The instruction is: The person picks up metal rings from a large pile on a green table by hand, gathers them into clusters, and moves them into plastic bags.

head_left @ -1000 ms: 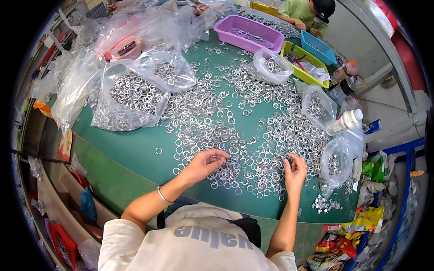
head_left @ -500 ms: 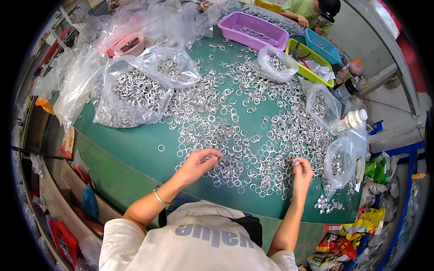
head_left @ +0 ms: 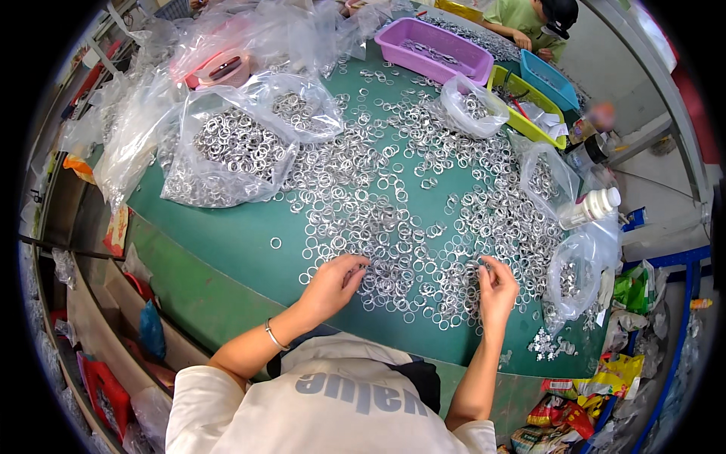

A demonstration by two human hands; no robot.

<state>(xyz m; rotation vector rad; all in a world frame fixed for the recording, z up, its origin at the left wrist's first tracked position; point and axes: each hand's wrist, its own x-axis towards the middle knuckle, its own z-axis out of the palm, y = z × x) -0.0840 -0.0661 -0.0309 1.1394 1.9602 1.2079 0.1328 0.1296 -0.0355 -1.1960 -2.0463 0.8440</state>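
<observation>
Loose silver metal rings are spread in a broad heap over the green tabletop. At the near left side of the heap my left hand is closed, thumb and fingertips together over the rings. What the fingertips hold is too small to make out. To the right, my right hand is held upright beside a denser pile of rings. Its thumb and forefinger are bent toward each other in a pinch, with a tiny item at the tips that I cannot identify.
Ring-filled clear bags lie at the left; another bag sits at the right edge near a white bottle. Purple, yellow-green and blue bins stand far off, by a co-worker. Small silver pieces lie near right.
My right hand has moved slightly left, its fingertips now over the rings. My left hand stays at nearly the same rings. The whole view has shifted a little.
</observation>
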